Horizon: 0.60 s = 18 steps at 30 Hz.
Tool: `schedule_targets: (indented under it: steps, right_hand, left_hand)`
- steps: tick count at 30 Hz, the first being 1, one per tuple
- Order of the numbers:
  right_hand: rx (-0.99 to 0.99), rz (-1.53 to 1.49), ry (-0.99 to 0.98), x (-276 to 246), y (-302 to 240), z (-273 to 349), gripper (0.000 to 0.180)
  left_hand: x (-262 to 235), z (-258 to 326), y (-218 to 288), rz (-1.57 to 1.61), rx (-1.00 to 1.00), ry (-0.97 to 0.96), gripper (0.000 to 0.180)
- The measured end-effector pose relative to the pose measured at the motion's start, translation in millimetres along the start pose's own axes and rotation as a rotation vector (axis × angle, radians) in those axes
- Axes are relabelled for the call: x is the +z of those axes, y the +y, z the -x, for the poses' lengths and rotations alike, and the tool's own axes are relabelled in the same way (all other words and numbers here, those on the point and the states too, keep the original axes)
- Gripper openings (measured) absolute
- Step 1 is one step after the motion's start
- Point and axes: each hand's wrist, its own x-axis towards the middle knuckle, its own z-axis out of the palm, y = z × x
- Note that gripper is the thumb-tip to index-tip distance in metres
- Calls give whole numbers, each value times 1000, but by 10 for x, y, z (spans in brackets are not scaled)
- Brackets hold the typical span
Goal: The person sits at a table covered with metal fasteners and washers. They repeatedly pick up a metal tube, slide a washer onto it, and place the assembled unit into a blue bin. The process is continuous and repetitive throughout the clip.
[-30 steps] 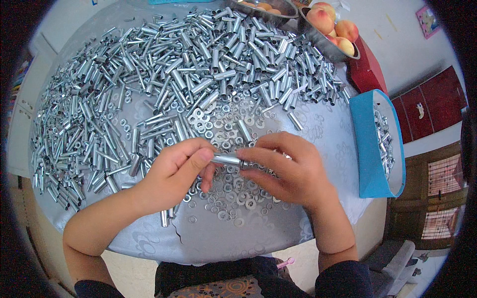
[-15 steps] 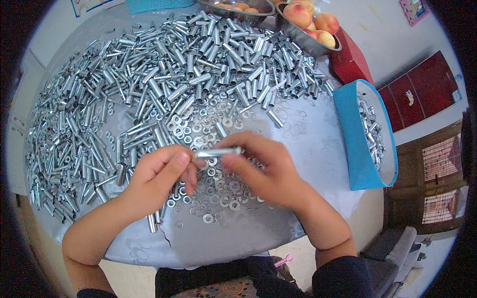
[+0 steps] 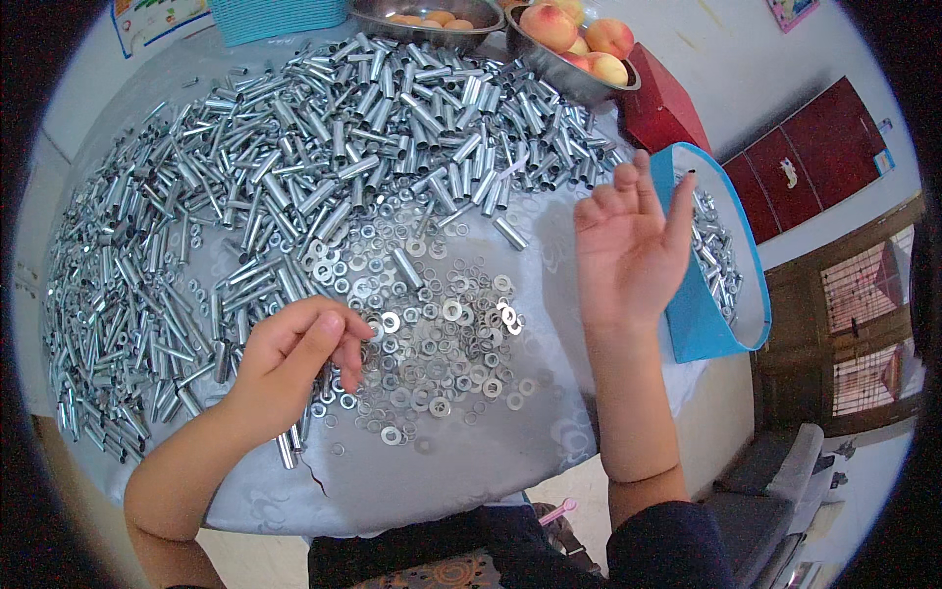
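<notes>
Spreading wide, the right hand [image 3: 629, 257] has moved toward the blue box [image 3: 701, 316]; the left hand [image 3: 292, 351] stays curled.

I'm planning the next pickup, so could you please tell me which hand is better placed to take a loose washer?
Probably the left hand: it is curled beside the loose washers, while the open right hand is out by the blue bin, farther from them.

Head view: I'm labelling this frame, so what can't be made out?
In the head view:
Left hand: palm, hidden by its own back.
Blue bin: bottom, hidden by metal parts.
Blue basket: far side, cut off by the top edge.
Tube heap: lower layers, hidden by upper tubes.
</notes>
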Motion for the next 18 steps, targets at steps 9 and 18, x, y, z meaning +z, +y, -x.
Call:
schedule_targets:
  steps: [9,18]
  right_hand:
    - [266,327,-44,-6,204,90,14]
    - [-377,1787,-964,-2,554,367,33]
  left_hand:
    - [-16,17,9,-6,7,-21,26]
    - [38,86,-6,-268,92,102,15]
